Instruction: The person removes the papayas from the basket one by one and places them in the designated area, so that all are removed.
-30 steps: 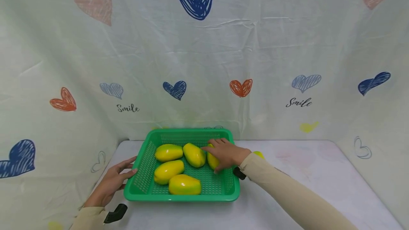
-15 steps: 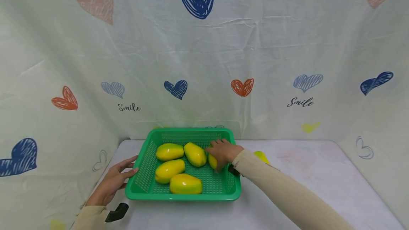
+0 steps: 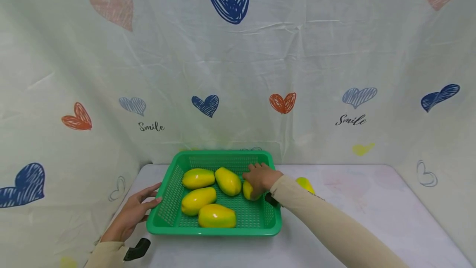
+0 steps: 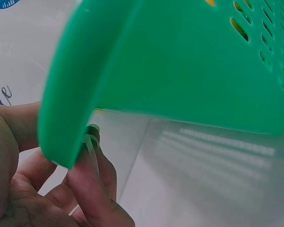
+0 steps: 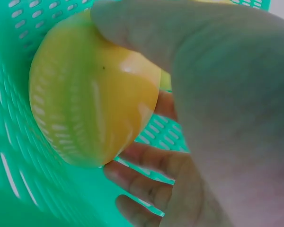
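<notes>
A green plastic basket point(image 3: 213, 231) with perforated walls stands on the table and holds several yellow-green papayas point(image 3: 219, 217). My left hand point(image 3: 133, 211) grips the basket's left side. In the left wrist view, that hand's fingers point(image 4: 92, 184) lie under the overhanging rim point(image 4: 71, 104). Inside the basket, near its right wall, my right hand point(image 3: 262, 178) holds one papaya point(image 3: 247, 190). Up close in the right wrist view, the thumb lies over this papaya point(image 5: 94, 94) and the fingertips point(image 5: 118, 175) touch its other side. The hand hides part of it in the head view.
Another yellow papaya point(image 3: 305, 184) lies on the white table point(image 3: 357, 202) to the right of the basket, partly behind the right sleeve point(image 3: 327, 218). A pale curtain point(image 3: 238, 65) printed with hearts hangs behind the table and along its sides.
Since one second ago, my right hand has settled lower over the papaya by the right wall. The left hand keeps its hold on the basket. The whole view has shifted slightly.
</notes>
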`<action>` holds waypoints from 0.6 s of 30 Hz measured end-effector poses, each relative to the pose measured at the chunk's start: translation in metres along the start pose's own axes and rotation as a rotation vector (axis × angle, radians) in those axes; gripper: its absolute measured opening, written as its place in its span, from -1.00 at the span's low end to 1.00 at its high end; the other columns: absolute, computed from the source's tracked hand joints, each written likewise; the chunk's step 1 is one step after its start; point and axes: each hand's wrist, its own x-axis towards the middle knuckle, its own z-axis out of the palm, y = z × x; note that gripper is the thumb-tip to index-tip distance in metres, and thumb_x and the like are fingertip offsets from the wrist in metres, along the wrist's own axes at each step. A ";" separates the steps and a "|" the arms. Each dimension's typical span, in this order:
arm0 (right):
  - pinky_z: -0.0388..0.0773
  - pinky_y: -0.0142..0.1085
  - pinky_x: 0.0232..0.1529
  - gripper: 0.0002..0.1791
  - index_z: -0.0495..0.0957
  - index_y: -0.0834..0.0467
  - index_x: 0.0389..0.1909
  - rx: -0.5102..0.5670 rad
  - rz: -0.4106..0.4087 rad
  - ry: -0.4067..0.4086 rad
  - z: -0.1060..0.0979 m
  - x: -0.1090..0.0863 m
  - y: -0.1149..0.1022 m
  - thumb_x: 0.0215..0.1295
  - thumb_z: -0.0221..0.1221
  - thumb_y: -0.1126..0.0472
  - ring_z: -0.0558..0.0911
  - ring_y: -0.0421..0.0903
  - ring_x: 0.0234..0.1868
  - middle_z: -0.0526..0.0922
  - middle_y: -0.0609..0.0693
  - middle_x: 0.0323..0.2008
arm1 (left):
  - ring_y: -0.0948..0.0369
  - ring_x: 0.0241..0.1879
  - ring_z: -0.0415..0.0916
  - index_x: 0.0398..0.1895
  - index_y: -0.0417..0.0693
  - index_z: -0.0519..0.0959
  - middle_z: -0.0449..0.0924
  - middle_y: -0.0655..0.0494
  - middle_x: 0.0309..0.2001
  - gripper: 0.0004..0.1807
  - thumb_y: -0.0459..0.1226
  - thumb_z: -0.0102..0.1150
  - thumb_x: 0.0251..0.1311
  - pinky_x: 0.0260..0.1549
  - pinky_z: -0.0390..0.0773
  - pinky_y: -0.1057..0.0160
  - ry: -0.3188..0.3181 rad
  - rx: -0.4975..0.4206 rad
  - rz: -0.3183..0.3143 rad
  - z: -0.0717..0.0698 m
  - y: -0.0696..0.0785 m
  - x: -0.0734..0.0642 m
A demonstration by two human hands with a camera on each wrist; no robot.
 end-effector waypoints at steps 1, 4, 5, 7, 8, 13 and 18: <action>0.12 -0.08 0.25 -0.27 0.33 -0.10 0.26 0.006 -0.003 0.001 0.000 0.000 0.000 0.02 0.29 -0.12 0.27 0.03 0.23 0.29 0.05 0.21 | 0.06 -0.11 0.36 0.40 -0.01 0.15 0.22 -0.17 0.17 -0.24 -0.08 0.21 0.17 -0.34 0.46 0.18 0.004 -0.002 -0.004 0.000 0.000 0.000; 0.14 -0.10 0.24 -0.26 0.34 -0.12 0.26 0.013 -0.003 -0.004 0.001 -0.001 0.000 0.00 0.31 -0.13 0.27 0.03 0.23 0.29 0.04 0.21 | 0.06 -0.11 0.36 0.40 -0.02 0.14 0.22 -0.19 0.17 -0.23 -0.07 0.20 0.17 -0.34 0.47 0.17 0.002 0.002 0.003 0.000 0.000 0.000; 0.15 -0.10 0.23 -0.26 0.34 -0.12 0.26 0.017 -0.001 -0.006 0.001 -0.002 0.000 -0.01 0.32 -0.13 0.27 0.03 0.23 0.29 0.04 0.21 | 0.06 -0.11 0.35 0.40 -0.01 0.15 0.22 -0.17 0.17 -0.24 -0.07 0.20 0.17 -0.33 0.47 0.17 0.005 -0.001 -0.001 0.000 0.000 0.000; 0.16 -0.10 0.23 -0.25 0.33 -0.13 0.26 0.019 0.001 -0.013 0.001 -0.002 0.000 -0.02 0.33 -0.13 0.27 0.02 0.23 0.29 0.03 0.20 | 0.06 -0.11 0.35 0.40 -0.01 0.15 0.23 -0.18 0.17 -0.24 -0.06 0.21 0.16 -0.34 0.47 0.17 0.004 -0.002 0.001 0.000 -0.001 0.000; 0.17 -0.11 0.22 -0.25 0.33 -0.14 0.26 0.019 0.001 -0.016 0.001 -0.003 0.000 -0.02 0.33 -0.13 0.27 0.02 0.23 0.29 0.03 0.20 | 0.06 -0.11 0.35 0.40 -0.02 0.14 0.23 -0.19 0.17 -0.22 -0.05 0.21 0.16 -0.34 0.47 0.17 0.002 -0.001 0.005 0.000 -0.001 0.000; 0.19 -0.11 0.21 -0.27 0.35 -0.15 0.22 0.022 -0.003 -0.015 0.000 -0.005 -0.001 -0.03 0.34 -0.14 0.29 0.02 0.20 0.31 0.01 0.15 | 0.05 -0.10 0.36 0.40 -0.01 0.16 0.23 -0.18 0.18 -0.21 -0.04 0.23 0.13 -0.34 0.47 0.18 0.007 -0.006 -0.005 0.000 -0.001 0.000; 0.23 -0.11 0.18 -0.25 0.36 -0.15 0.20 0.043 -0.003 -0.019 0.001 -0.006 -0.003 -0.08 0.37 -0.16 0.32 0.01 0.15 0.33 0.01 0.12 | 0.05 -0.08 0.38 0.39 0.01 0.17 0.24 -0.16 0.18 -0.22 -0.03 0.23 0.12 -0.35 0.46 0.19 0.011 -0.005 -0.010 0.000 -0.003 0.000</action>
